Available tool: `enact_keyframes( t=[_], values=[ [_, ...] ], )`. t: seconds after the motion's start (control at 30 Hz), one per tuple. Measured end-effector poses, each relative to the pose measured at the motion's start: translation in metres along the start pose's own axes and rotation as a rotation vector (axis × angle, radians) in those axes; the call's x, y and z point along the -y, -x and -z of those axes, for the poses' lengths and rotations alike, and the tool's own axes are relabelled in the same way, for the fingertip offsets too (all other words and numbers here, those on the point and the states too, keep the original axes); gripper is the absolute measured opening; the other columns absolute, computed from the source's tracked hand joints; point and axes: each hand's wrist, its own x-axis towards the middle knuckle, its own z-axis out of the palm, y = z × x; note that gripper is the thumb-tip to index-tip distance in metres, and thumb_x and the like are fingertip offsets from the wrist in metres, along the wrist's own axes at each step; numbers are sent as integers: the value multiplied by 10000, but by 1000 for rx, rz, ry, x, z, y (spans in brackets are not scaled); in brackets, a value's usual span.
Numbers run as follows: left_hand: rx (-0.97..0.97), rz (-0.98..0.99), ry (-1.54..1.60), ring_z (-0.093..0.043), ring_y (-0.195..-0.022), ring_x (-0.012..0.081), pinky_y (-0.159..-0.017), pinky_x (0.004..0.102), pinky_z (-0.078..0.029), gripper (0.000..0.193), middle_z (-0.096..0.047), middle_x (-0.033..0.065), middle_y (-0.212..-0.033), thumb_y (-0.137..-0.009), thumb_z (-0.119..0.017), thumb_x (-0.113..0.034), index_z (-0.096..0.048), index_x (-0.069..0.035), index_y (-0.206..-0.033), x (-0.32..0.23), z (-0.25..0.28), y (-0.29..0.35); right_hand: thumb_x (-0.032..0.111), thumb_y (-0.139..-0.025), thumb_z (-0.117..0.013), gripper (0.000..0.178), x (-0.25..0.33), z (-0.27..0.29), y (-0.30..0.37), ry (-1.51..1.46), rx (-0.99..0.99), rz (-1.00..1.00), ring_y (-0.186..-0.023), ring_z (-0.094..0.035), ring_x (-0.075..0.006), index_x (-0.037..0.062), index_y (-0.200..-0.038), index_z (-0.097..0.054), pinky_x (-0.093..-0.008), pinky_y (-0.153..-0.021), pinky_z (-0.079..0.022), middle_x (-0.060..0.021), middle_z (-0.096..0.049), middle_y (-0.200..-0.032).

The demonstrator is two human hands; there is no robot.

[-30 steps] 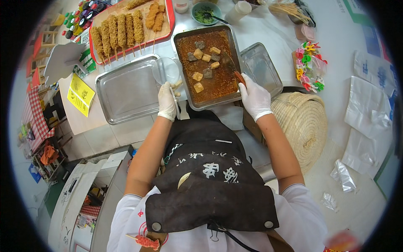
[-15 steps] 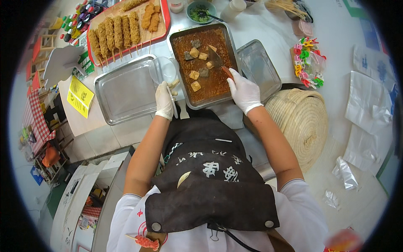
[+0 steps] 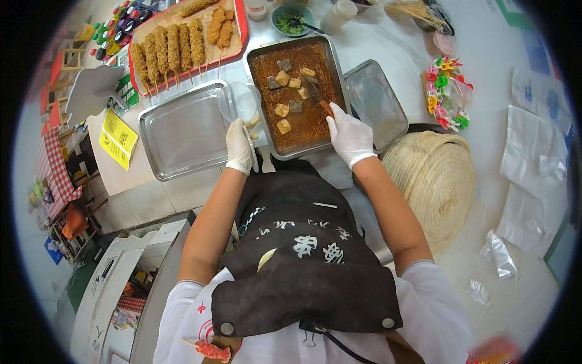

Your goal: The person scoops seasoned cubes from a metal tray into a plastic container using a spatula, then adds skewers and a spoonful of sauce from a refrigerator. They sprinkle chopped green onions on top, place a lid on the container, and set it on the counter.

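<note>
My right hand [image 3: 351, 138], in a white glove, grips a small spatula [image 3: 325, 109] by its reddish-brown handle. The spatula's blade dips into brown sauce in a deep metal tray [image 3: 246, 68], beside a tofu cube [image 3: 304, 93]. Several pale and dark cubes of tofu lie scattered in that sauce. Just left of the tray, my gloved left hand [image 3: 239, 147] is closed around a clear plastic container [image 3: 233, 102]; a few pale pieces show beside its fingers. Part of the container is hidden by the hand.
A metal tray [image 3: 148, 148] sits at the left, below a red-rimmed board [image 3: 242, 27] of breaded skewers [image 3: 173, 47]. A green-filled bowl [image 3: 292, 20] stands beyond the sauce. Another metal tray [image 3: 381, 106], colourful clips [image 3: 445, 91] and a woven straw lid [image 3: 430, 185] are at right.
The spatula's blade has turned from broad face to a narrower edge and sits slightly lower. My right hand has tilted a little with it. The left hand still holds the container.
</note>
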Motion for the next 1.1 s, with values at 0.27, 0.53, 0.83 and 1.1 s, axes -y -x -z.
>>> enact_keyframes(
  t=[0.27,0.53,0.83,1.1],
  values=[
    [10,-35,-32,-585,-634,98,-518,230,-432,270,-779,220,-1282,-1174,-486,-350,-555,-107,-1078,2,2,0,342,-1090,-604,416,7,27,-13,12,130,-52,-887,-771,-377,166,-1462,-661,-520,-782,-598,-172,-795,-985],
    [-60,-87,-50,-575,-632,124,-610,300,-495,300,-787,160,-1073,-1172,-468,-318,-586,-51,-1103,1,2,0,331,-1097,-590,396,26,10,-45,14,161,29,-945,-764,-371,148,-1444,-646,-516,-820,-598,-145,-796,-1034],
    [-163,-187,-229,-565,-668,109,-648,296,-495,386,-654,47,-800,-1165,-507,-351,-670,-26,-1036,12,22,-13,370,-1105,-551,448,-2,28,-30,-44,116,-39,-979,-769,-400,136,-1479,-627,-537,-865,-595,-209,-792,-1080],
    [-206,-267,-438,-637,-793,198,-777,379,-530,426,-711,105,-923,-1160,-491,-343,-697,16,-1061,23,26,-24,382,-1102,-588,427,-27,34,-27,-32,40,-173,-978,-765,-398,161,-1458,-670,-521,-864,-595,-187,-794,-1094]
  ],
)
